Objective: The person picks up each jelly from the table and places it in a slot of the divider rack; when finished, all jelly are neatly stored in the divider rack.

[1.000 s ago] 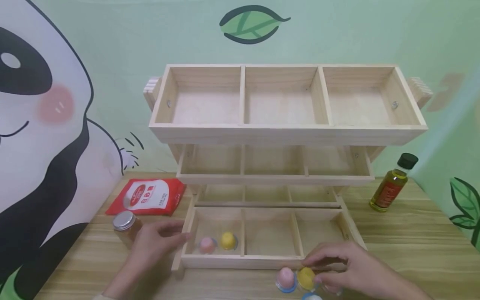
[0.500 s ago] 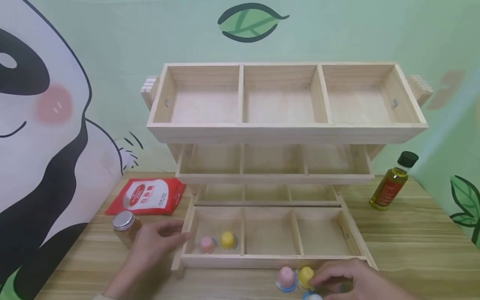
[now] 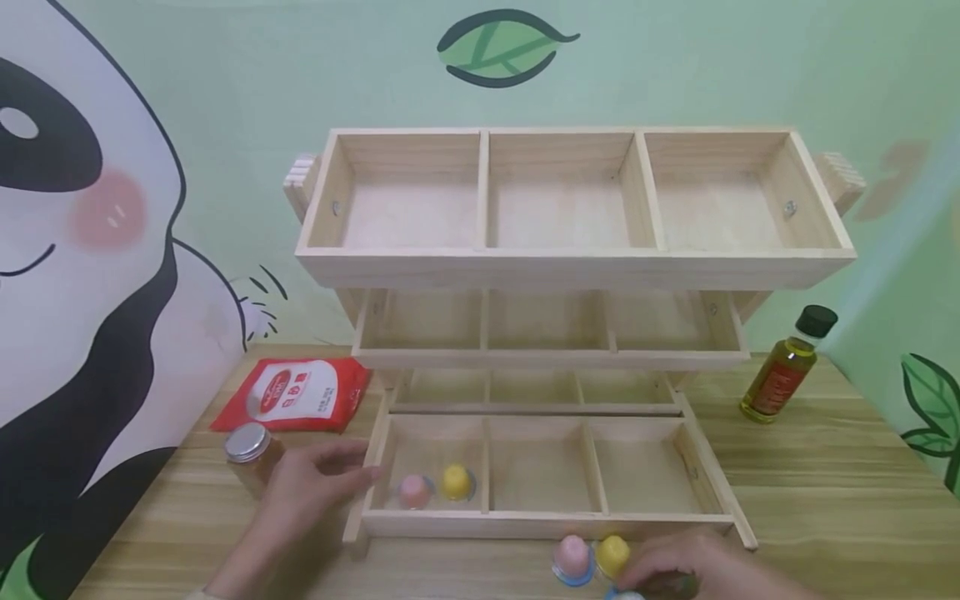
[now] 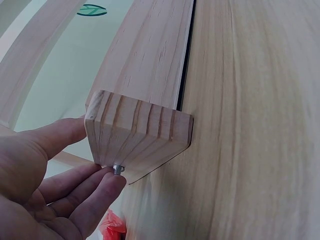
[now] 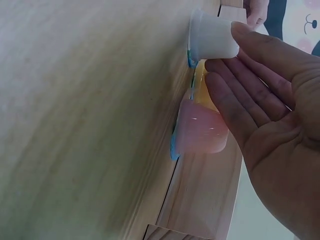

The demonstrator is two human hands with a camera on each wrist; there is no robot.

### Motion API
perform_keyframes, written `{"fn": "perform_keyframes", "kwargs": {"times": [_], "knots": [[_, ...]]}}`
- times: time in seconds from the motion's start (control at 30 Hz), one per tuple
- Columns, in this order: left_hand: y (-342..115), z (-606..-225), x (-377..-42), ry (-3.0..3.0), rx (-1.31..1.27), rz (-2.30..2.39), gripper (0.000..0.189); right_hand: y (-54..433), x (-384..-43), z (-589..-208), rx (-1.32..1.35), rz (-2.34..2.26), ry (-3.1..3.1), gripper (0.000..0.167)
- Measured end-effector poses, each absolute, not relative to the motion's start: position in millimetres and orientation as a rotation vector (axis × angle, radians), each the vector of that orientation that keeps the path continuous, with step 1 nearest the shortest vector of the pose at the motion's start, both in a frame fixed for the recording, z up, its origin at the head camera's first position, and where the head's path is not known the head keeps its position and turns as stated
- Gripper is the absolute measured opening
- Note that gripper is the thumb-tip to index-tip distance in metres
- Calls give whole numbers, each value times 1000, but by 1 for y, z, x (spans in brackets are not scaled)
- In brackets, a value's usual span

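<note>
A tiered wooden rack (image 3: 570, 267) stands on the table. Its bottom tray (image 3: 525, 523) holds a pink jelly cup (image 3: 414, 490) and a yellow jelly cup (image 3: 456, 481) in the left compartment. My left hand (image 3: 322, 479) rests against the tray's front left corner, with straight fingers (image 4: 95, 192) touching the wooden end block (image 4: 140, 137). In front of the tray sit a pink cup (image 3: 572, 557), a yellow cup (image 3: 612, 554) and a white cup (image 3: 626, 594). My right hand (image 3: 675, 571) lies over this group. One fingertip touches the white cup (image 5: 215, 36), and the other fingers (image 5: 235, 95) lie on another pink cup (image 5: 200, 132).
A red and white packet (image 3: 294, 393) and a small jar with a metal lid (image 3: 251, 454) lie left of the rack. An oil bottle (image 3: 783, 367) stands at the right rear. The rack's upper trays hold nothing. A painted wall runs behind.
My right hand has drawn back from the tray's front rail toward the table's near edge, settling over the loose cups. The left hand has stayed put.
</note>
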State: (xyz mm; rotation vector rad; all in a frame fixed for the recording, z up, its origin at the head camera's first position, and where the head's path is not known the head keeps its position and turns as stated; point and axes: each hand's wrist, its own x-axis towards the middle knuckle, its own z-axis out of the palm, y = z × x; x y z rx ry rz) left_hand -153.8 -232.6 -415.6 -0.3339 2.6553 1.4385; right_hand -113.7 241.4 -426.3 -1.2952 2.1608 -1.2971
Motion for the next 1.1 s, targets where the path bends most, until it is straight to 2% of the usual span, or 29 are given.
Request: {"fn": "perform_keyframes", "kwargs": {"times": [0.57, 0.87, 1.1], "knots": [[-234, -417, -152, 2667, -314, 1466, 62, 235, -117, -427, -1455, -1242, 2184, 25], [-233, -417, -151, 2661, -313, 1482, 58, 223, -114, -414, -1212, -1475, 1892, 25], [-233, -416, -152, 2658, -304, 1486, 57, 220, -114, -401, -1065, -1452, 1927, 19]]}}
